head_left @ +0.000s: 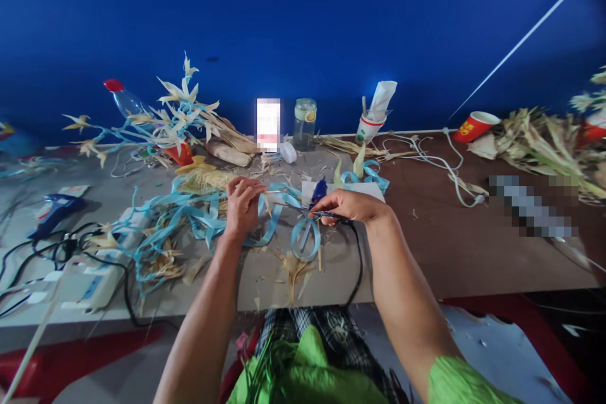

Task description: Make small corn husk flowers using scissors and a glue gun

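Observation:
My left hand (243, 207) pinches a small pale piece of corn husk (267, 204) above the table. My right hand (351, 206) is closed on a pair of scissors (335, 217) with dark handles, and the blades point left toward the husk. Just behind my right fingertips lies a blue glue gun (319, 191), partly hidden by that hand. A loop of light blue ribbon (305, 238) rests below the hands. More blue ribbon (203, 221) lies tangled beside my left wrist. Dry husk scraps (294, 270) are scattered near the table's front edge.
Husk flowers on blue stems (182, 98) stand at the back left. A glass jar (305, 125) and a white cup (370, 126) stand by the wall. At left are another glue gun (57, 209), a power strip (106, 271) and cords. A red paper cup (475, 126) and husks (534, 139) lie right.

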{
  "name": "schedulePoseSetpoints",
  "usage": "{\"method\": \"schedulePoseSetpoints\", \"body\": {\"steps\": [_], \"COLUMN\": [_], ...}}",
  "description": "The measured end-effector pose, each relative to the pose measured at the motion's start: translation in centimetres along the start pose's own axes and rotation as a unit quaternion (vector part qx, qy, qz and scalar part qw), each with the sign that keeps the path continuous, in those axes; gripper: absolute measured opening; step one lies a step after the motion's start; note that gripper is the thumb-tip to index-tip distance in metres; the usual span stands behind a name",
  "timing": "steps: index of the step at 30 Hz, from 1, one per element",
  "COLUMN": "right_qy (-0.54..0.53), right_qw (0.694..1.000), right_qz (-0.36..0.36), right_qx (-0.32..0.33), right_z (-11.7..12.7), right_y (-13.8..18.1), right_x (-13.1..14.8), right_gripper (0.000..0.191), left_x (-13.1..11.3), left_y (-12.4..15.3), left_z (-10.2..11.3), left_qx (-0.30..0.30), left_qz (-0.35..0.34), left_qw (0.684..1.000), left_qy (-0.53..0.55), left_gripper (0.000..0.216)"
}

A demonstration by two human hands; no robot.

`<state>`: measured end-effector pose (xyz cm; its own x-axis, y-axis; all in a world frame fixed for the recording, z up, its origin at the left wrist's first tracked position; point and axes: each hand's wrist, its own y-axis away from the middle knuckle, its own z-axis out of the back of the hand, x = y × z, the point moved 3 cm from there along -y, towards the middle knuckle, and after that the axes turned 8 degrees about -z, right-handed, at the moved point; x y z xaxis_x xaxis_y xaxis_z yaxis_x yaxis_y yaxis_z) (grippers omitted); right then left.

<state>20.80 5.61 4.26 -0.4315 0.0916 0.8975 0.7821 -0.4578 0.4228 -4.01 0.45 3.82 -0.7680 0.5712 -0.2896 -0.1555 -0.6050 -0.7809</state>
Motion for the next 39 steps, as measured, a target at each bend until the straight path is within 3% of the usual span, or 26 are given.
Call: {"method": "schedulePoseSetpoints", "body": {"steps": [8,13,16,19,22,26,32,39], "right_qy": [0.023,0.071,0.1,0.12,0.188,0.275,0.369,0.421], "right_qw": [1.0,0.997,0.993,0.983,0.951,0.894,0.835,0.817], "right_qz": [0.005,0.004,0.017,0.013,-0.012,-0.025,-0.021,-0.033], "right_qx": [0.001,-0.022,-0.066,-0.137,-0.245,-0.354,-0.409,-0.392], "right_z": [0.1,0.1,-0.1,-0.3,-0.8,-2.4,-5.0,-7.6], "right_y": [-0.2,-0.3,-0.8,-1.5,-2.2,-2.9,-3.6,-3.9], "right_x": [-0.6,-0.4,-0.1,0.2,0.8,1.7,2.6,3.6], "right_gripper": [0.039,0.045,0.045,0.043,0.046,0.04,0.032,0.03], "left_x": [0.0,0.4,0.9,1.7,2.2,2.2,2.1,1.7], "left_y": [0.0,0.0,0.3,0.9,1.5,1.5,1.3,1.1], "left_z": [0.0,0.3,0.6,0.4,-0.1,-0.6,-0.8,-0.8], "left_qx": [0.005,-0.05,-0.102,-0.137,-0.175,-0.214,-0.265,-0.266], "left_qz": [0.014,0.051,0.11,0.211,0.311,0.326,0.346,0.346], "left_qw": [1.0,0.997,0.988,0.964,0.91,0.872,0.818,0.796], "left_qy": [0.004,0.017,0.036,0.086,0.211,0.295,0.374,0.42], "left_gripper": [0.018,0.015,0.01,0.009,0.014,0.015,0.022,0.025]}}
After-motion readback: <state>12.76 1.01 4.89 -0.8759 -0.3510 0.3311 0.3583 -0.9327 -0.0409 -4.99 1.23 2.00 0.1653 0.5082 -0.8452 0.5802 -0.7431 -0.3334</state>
